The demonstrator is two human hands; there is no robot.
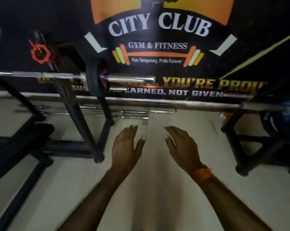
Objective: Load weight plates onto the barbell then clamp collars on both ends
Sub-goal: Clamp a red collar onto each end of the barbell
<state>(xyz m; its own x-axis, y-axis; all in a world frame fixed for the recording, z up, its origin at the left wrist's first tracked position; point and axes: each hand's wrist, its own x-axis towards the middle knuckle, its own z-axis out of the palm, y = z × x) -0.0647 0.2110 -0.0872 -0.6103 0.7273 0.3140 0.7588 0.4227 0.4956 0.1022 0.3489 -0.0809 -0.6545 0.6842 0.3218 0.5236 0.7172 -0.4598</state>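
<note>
A chrome barbell [40, 75] rests on a black bench rack [69, 104] at the upper left. A black weight plate [94, 79] sits on its sleeve [131, 78], whose outer end is bare. A red clamp collar [40, 53] hangs on a black post behind the rack. My left hand [126, 145] and my right hand [181, 145] hover side by side over the pale floor, below and right of the sleeve. Both hold nothing, with fingers apart and palms down. An orange band circles my right wrist.
A second long bar [174, 105] lies on a lower rack, its right end carrying a blue-marked plate [277, 120]. Several spare bars [107, 112] lie by the wall under a gym banner. A black bench [20, 140] stands at left, a black stand [241, 147] at right.
</note>
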